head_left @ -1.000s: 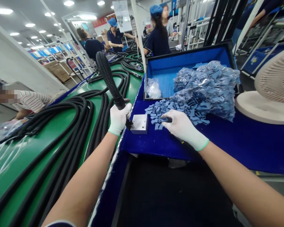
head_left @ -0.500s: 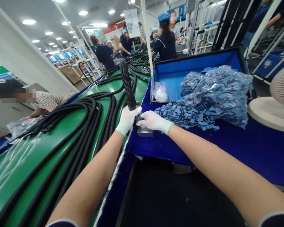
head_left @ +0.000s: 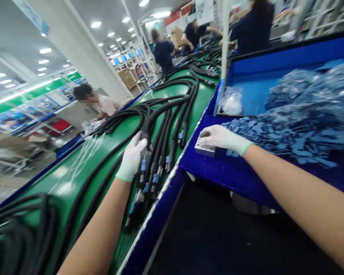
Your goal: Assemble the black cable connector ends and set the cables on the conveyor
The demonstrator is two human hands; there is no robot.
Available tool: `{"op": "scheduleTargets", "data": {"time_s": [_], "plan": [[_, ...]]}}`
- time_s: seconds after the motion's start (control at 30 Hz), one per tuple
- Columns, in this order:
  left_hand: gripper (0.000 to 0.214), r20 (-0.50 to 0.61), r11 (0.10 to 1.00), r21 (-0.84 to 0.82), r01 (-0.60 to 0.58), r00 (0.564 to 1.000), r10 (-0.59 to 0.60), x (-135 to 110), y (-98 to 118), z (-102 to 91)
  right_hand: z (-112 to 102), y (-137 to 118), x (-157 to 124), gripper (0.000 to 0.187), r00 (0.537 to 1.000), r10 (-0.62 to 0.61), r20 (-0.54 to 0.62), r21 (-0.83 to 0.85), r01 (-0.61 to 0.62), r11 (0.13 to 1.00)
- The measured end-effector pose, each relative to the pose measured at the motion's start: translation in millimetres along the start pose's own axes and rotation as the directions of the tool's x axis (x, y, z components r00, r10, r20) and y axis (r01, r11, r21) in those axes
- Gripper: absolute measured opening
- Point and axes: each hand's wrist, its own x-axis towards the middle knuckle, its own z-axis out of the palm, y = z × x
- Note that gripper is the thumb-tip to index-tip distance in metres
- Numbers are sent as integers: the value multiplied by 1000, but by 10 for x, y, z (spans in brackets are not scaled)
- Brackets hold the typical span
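Note:
My left hand (head_left: 132,158) in a white glove lies against a bundle of black corrugated cables (head_left: 151,168) with blue-tipped connectors, on a green conveyor belt (head_left: 74,172). Its fingers are extended, and no cable shows gripped in them. My right hand (head_left: 220,138), also gloved, rests on a small metal block (head_left: 204,149) on the blue-covered bench (head_left: 206,166). The fingers hide the block's top. Loose blue rubber pieces (head_left: 263,131) lie just right of that hand, spilling from a clear plastic bag of the same pieces (head_left: 312,91).
A blue-lined tray (head_left: 255,84) holds a crumpled clear bag (head_left: 231,101). A white post (head_left: 225,42) stands at its left corner. Co-workers (head_left: 163,55) stand along the belt further off, and one person (head_left: 103,105) sits left of it. More coiled cables lie on the belt.
The view has swung left. My left hand no longer holds the corrugated cable upright and now lies on the bundle. My right hand has moved right, onto the block's right side.

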Motion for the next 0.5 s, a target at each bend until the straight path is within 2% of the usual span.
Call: {"op": "scheduleTargets", "data": {"time_s": [0.07, 0.13, 0.2, 0.27, 0.33, 0.4, 0.5], "plan": [[72, -65, 963, 205, 178, 984, -168, -435, -149, -473, 34, 43, 29, 32, 1000, 23, 4, -56, -22, 998], [72, -84, 852, 411, 325, 944, -319, -873, -292, -828, 70, 78, 56, 32, 999, 40, 11, -96, -38, 995], [66, -80, 709, 591, 384, 903, -422, -1261, -431, -1069, 102, 97, 73, 30, 999, 46, 6, -126, -45, 991], [59, -122, 573, 710, 410, 873, -473, -1571, -570, -1215, 124, 102, 80, 29, 999, 48, -3, -143, -48, 989], [62, -203, 462, 753, 468, 834, -514, -1783, -699, -1300, 129, 103, 81, 29, 999, 52, -7, -147, -52, 988], [74, -240, 388, 770, 506, 793, -559, -1889, -783, -1373, 113, 101, 80, 31, 998, 56, 1, -144, -55, 988], [82, -198, 384, 765, 517, 756, -623, -1859, -710, -1542, 69, 54, 46, 30, 998, 60, 16, -138, -57, 989]]}}
